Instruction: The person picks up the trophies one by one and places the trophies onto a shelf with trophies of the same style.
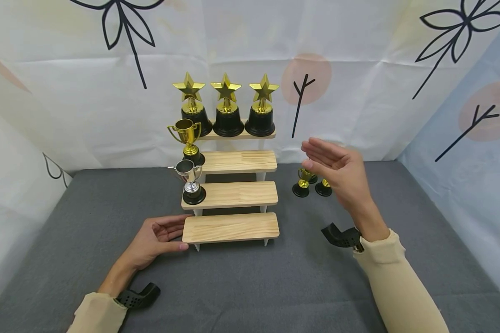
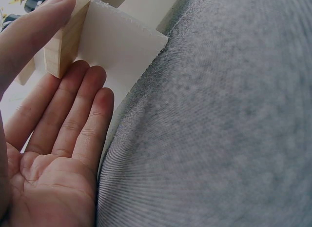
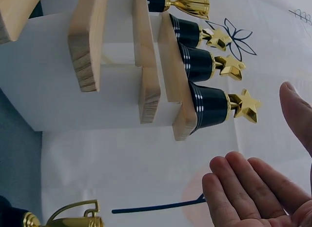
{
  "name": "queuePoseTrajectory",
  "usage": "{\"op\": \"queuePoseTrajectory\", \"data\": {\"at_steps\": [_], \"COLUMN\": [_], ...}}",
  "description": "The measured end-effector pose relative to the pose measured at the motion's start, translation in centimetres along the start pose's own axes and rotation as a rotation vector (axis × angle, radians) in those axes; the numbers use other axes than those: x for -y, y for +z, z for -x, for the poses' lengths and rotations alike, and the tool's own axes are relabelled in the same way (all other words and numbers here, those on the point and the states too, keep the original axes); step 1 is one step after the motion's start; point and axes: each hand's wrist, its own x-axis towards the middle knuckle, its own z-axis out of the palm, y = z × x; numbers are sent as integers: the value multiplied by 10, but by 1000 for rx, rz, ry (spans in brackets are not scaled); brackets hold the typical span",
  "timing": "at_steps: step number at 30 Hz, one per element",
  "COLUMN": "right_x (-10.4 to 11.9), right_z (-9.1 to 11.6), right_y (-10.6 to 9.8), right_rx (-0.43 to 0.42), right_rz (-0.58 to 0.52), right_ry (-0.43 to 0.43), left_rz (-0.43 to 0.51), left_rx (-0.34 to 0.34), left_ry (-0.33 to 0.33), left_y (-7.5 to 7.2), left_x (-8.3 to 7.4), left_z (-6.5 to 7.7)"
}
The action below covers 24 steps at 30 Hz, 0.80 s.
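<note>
Grey cloth (image 1: 233, 289) beneath tiered shelf (image 1: 231, 227)

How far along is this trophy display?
Seemingly done: star trophies on the top shelf, a gold cup and silver cup below. In hand: nothing; the left hand appears to touch the lowest shelf, the right hand is open near more gold cups. Probably left: those cups, on the table.

A four-tiered wooden stand (image 1: 231, 228) sits upright; black-based gold cups (image 1: 303, 184) stand to its right.
</note>
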Motion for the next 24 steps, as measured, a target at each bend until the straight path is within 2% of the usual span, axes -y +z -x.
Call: {"op": "queuePoseTrajectory", "data": {"at_steps": [13, 24], "right_x": [-10, -9], "right_z": [15, 19], "right_y": [-12, -15], "right_rx": [-10, -13], "right_rz": [1, 35], "right_ry": [21, -17], "left_rz": [-4, 3], "left_rx": [-4, -4], "left_ry": [-9, -9], "left_y": [0, 0], "left_x": [-1, -1], "left_z": [0, 0]}}
